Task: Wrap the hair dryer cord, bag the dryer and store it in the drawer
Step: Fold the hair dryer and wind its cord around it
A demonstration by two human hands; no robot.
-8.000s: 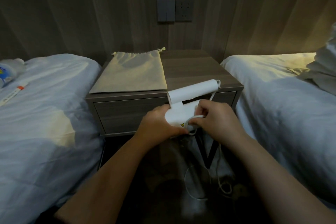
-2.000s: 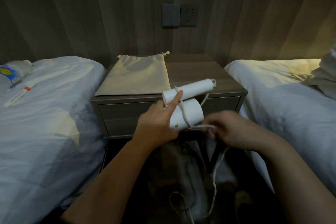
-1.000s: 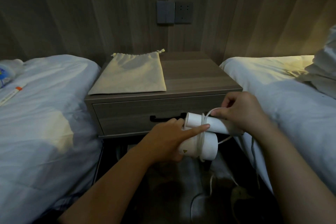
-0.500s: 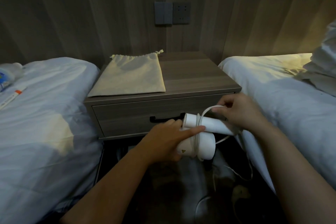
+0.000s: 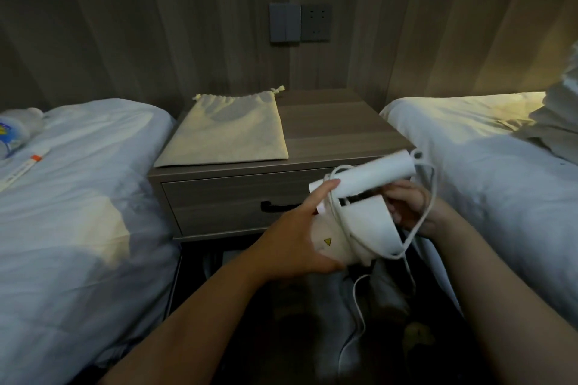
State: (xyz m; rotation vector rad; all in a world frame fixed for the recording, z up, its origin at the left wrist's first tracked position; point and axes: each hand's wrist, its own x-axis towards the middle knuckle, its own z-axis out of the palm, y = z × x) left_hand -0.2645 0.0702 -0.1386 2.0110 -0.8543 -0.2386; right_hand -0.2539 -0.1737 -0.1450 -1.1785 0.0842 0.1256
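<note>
A twin-bedded room, seemingly a hotel bedroom, is indicated by two white-sheeted beds (image 5: 78, 197) set either side of a wooden nightstand (image 5: 331, 131) with one drawer (image 5: 219, 206), backed by wood-panelled walls (image 5: 156, 25) fitted with a switch and socket plate (image 5: 300, 26).

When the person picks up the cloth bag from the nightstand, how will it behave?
The cloth bag lies flat and looks empty, so it is probably light and floppy. Its gathered drawstring top would likely sag unless held open.

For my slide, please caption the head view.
Two hands wind the white cord around a folded hair dryer before a closed drawer.
</note>
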